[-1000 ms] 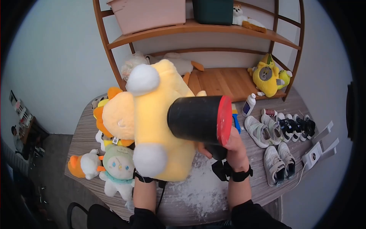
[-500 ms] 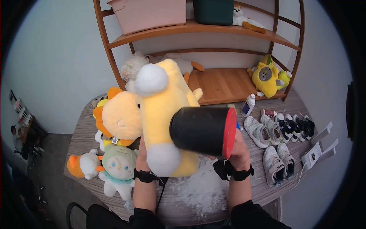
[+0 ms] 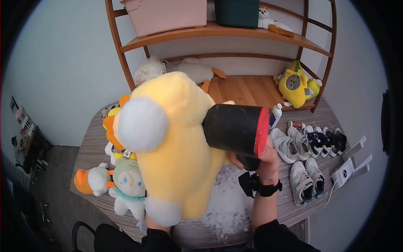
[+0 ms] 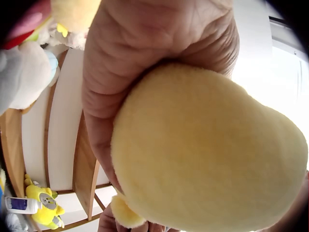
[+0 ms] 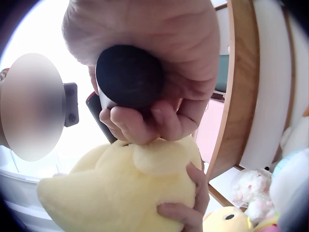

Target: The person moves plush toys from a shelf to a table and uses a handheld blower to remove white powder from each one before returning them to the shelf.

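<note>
A big yellow plush toy (image 3: 180,126) with white round paws is held up over the table. Its far side hides my left hand in the head view; in the left wrist view that hand (image 4: 145,48) grips the soft yellow body (image 4: 203,145), and its fingers (image 5: 199,191) press into the fur in the right wrist view. My right hand (image 3: 267,164) holds a black dryer-like device (image 3: 233,127) with a red rim, fingers curled round its black handle (image 5: 129,76). The device's black end is at the plush's right side; whether they touch, I cannot tell.
White shoes (image 3: 301,178) and a white bottle (image 3: 275,114) stand at the right beside a white device with upright flaps (image 3: 345,172). Smaller plush toys (image 3: 129,180) sit at the left. White flakes (image 3: 228,206) cover the table's front middle. Behind is a wooden shelf (image 3: 247,90).
The plush has turned and come lower and nearer the camera, covering my left hand and the orange toy's face. My right hand has shifted slightly right with the black device, which has tilted.
</note>
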A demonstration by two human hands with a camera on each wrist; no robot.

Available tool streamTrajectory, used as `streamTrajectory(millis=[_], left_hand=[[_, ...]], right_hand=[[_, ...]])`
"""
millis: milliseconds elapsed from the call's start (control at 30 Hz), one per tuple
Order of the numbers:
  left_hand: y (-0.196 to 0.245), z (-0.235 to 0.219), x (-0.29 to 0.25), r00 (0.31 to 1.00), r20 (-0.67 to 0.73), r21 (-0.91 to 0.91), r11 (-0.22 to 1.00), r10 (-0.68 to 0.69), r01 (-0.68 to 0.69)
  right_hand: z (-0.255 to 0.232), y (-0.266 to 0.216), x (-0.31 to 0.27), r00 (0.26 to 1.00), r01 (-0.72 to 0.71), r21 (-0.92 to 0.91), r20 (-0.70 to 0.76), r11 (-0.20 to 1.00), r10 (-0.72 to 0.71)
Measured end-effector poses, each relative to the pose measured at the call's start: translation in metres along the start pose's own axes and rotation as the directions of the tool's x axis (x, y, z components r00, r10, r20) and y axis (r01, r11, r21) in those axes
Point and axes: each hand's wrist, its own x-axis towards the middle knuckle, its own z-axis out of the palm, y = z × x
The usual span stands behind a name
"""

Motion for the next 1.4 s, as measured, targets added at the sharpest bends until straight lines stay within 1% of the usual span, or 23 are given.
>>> streamTrajectory(millis=[33,133,233,333,433,533,600,733,800,833,867,933,1000,1067,1133,1233,1300,1400], left_hand=[[0.000,0.000,0.000,1.000,0.000,0.000,1.000,0.000,0.000],[0.000,0.003,0.004,1.000,0.004,-0.006,1.000,0.001,-0.001],[0.002,0.004,0.007,1.000,-0.007,-0.021,1.000,0.010,-0.010],[0.003,0.005,0.011,1.000,-0.012,-0.030,0.999,0.013,-0.013],[0.003,0.008,0.014,1.000,-0.019,-0.049,0.999,0.022,-0.023],[0.004,0.009,0.012,1.000,-0.018,-0.046,0.999,0.016,-0.016],[0.005,0.011,0.012,1.000,-0.017,-0.056,0.998,0.015,-0.016],[0.010,0.012,0.009,0.999,-0.038,-0.097,0.995,0.015,-0.018],[0.016,0.009,0.010,0.996,-0.089,-0.162,0.986,0.027,-0.041],[0.021,0.007,0.011,0.990,-0.137,-0.220,0.973,0.037,-0.067],[0.025,0.003,0.011,0.980,-0.195,-0.288,0.952,0.044,-0.100],[0.036,-0.005,0.013,0.955,-0.292,-0.418,0.893,0.043,-0.168],[0.045,-0.011,0.017,0.937,-0.347,-0.524,0.823,0.026,-0.217],[0.050,-0.013,0.018,0.933,-0.359,-0.600,0.763,0.010,-0.239],[0.051,-0.013,0.017,0.936,-0.351,-0.651,0.721,-0.007,-0.238],[0.053,-0.008,0.020,0.951,-0.306,-0.707,0.678,-0.036,-0.202],[0.052,-0.003,0.023,0.959,-0.281,-0.731,0.658,-0.046,-0.183],[0.051,-0.002,0.017,0.964,-0.257,-0.755,0.636,-0.062,-0.160]], right_hand=[[-0.002,0.001,-0.002,1.000,0.000,0.014,0.015,1.000,0.000],[-0.005,0.001,-0.006,1.000,-0.009,0.013,-0.029,1.000,0.010],[-0.006,-0.002,-0.004,0.999,-0.046,0.004,-0.009,0.999,0.046],[-0.005,-0.006,-0.003,0.998,-0.051,0.020,0.023,0.998,0.051],[-0.004,-0.008,-0.006,0.999,-0.048,0.049,0.001,0.998,0.048],[-0.010,-0.010,-0.008,0.997,-0.060,-0.011,0.047,0.998,0.061],[-0.007,-0.013,-0.007,0.998,-0.047,-0.051,0.039,0.998,0.049],[-0.008,-0.016,-0.009,0.997,-0.048,-0.049,0.059,0.998,0.051],[-0.009,-0.015,-0.011,0.996,-0.058,-0.048,0.071,0.997,0.061],[-0.010,-0.016,-0.010,0.995,-0.060,-0.053,0.082,0.997,0.064],[-0.011,-0.018,-0.009,0.991,-0.051,-0.098,0.119,0.994,0.063],[-0.012,-0.019,-0.006,0.978,-0.034,-0.179,0.195,0.983,0.069],[-0.004,-0.011,-0.003,0.978,0.028,-0.223,0.210,0.974,0.020],[-0.001,-0.008,0.000,0.975,0.025,-0.221,0.219,0.975,0.025],[0.001,-0.008,-0.001,0.971,-0.063,-0.161,0.218,0.985,0.097],[-0.001,-0.010,-0.004,0.965,-0.153,-0.129,0.196,0.980,0.177],[-0.003,-0.011,-0.004,0.973,-0.110,-0.161,0.185,0.981,0.139],[-0.011,-0.011,-0.005,0.988,-0.077,-0.179,0.120,0.981,0.099]])
